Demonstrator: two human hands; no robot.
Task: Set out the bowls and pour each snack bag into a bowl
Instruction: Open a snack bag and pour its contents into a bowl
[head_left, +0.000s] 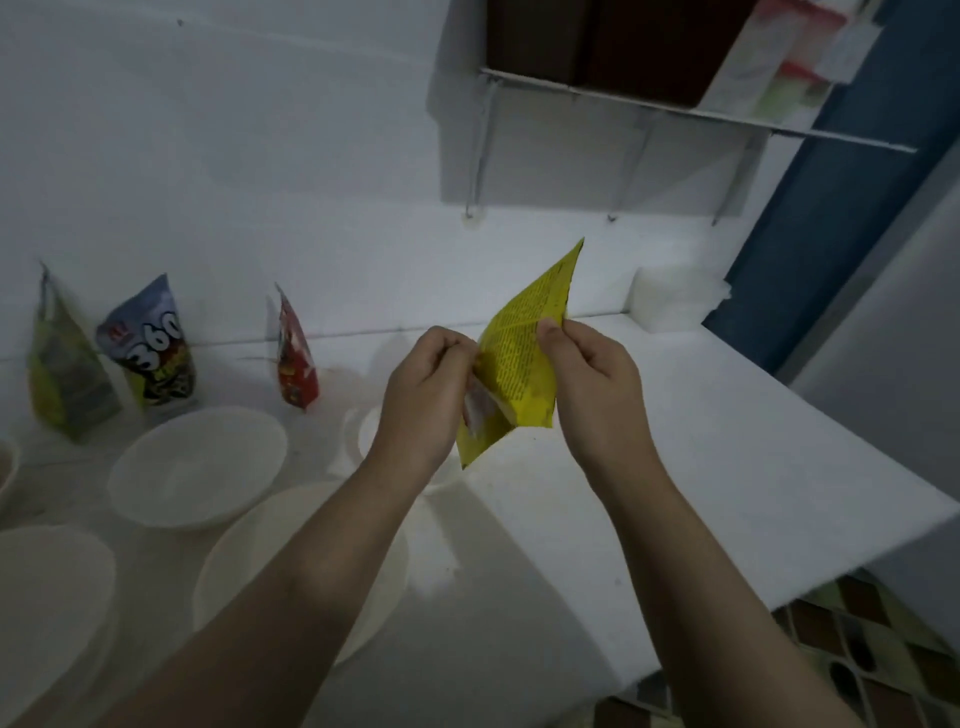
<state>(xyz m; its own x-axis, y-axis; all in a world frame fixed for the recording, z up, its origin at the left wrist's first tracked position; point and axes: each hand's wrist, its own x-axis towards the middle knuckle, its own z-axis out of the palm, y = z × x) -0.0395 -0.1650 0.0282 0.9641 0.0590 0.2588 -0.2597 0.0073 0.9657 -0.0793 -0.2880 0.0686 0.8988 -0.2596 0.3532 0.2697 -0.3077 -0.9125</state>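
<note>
Head view is showing the left hand (426, 384) and right hand (592, 374) each pinching the yellow snack bag (524, 358), held above the worktop (675, 467); pulling apart evenly should be keeping snacks contained, with a bowl (197, 467) waiting at 9 o'clock

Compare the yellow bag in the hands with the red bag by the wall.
The yellow bag is held in the air, pinched by the left hand and right hand; the red bag stands on the counter, leaning at the wall, untouched. The yellow bag shows dense printed text, the red one pictures. Both are small snack packets.
</note>
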